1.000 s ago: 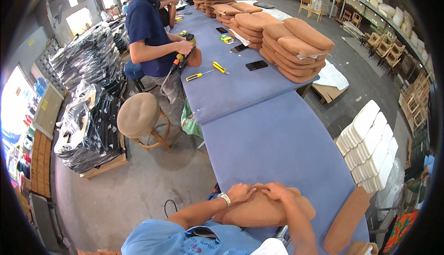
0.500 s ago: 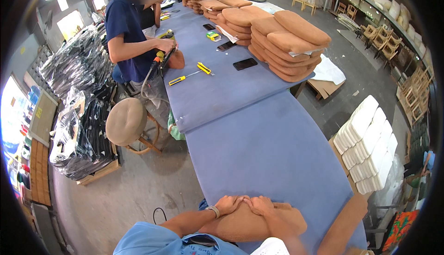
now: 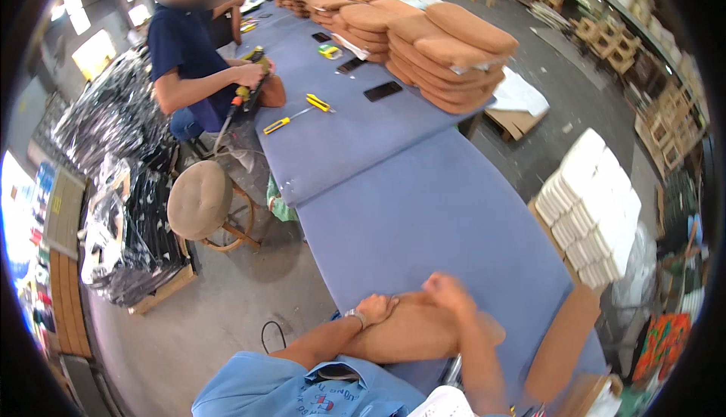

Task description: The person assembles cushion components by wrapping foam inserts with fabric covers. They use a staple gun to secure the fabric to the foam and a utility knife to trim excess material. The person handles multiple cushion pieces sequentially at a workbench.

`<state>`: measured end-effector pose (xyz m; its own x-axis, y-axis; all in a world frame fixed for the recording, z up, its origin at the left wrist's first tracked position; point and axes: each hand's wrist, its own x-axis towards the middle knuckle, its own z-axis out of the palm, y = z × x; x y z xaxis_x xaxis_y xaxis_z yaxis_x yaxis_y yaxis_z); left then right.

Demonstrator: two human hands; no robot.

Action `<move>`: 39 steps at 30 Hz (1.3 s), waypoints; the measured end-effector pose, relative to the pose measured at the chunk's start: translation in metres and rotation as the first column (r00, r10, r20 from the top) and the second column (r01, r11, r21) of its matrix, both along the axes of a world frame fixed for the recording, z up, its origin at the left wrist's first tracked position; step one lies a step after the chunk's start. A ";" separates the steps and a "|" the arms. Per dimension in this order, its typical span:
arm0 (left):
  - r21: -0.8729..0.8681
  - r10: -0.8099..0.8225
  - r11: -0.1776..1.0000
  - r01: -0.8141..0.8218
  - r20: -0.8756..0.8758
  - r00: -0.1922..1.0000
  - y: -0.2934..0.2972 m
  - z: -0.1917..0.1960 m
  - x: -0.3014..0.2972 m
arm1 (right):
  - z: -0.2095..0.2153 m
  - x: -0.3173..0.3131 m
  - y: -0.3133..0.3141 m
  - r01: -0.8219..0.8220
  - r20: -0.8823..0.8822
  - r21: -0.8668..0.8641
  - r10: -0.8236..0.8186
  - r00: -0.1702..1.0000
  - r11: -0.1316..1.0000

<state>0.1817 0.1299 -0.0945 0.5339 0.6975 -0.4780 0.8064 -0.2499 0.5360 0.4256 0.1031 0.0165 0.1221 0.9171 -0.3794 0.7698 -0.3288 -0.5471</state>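
Observation:
A brown fabric-covered cushion (image 3: 412, 339) lies at the near end of the blue padded table (image 3: 408, 228), close against my body. My left hand (image 3: 376, 309), with a watch on its wrist, is closed on the cushion's far edge. My right hand (image 3: 448, 291) is raised slightly above that edge, to the right of the left one. Its fingers look curled but are blurred, and whatever may be in them is hidden. Right of my right forearm lies another long brown piece (image 3: 563, 345).
Farther along the table are a yellow-handled screwdriver (image 3: 277, 125), a black phone (image 3: 383, 91) and stacked brown cushions (image 3: 454, 62). A co-worker (image 3: 189, 69) holds a tool at the left side. A round stool (image 3: 200, 200) stands left; white stacked pads (image 3: 586, 205) stand right.
My right hand has lifted and moved right, away from my left hand. The left hand still grips the cushion edge. The whole view has shifted slightly.

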 end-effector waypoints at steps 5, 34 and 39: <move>-0.091 -0.199 0.977 0.192 -0.076 0.977 0.033 -0.045 -0.002 | 0.036 0.096 -0.097 0.462 -0.117 0.435 -0.460 0.880 0.773; -0.008 -0.404 0.914 0.405 0.063 0.913 0.016 0.020 0.234 | -0.023 0.063 -0.133 0.842 -0.732 0.399 -0.426 0.531 0.364; -0.040 -0.377 0.924 0.380 0.068 0.924 0.020 0.017 0.234 | -0.010 0.074 -0.131 0.659 -0.588 0.610 -0.308 0.748 0.439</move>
<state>0.4153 0.1501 -0.0776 0.7810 0.4133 -0.4683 0.6244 -0.5016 0.5988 0.4992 -0.0276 0.0069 0.6696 0.6852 0.2865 0.3210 0.0808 -0.9436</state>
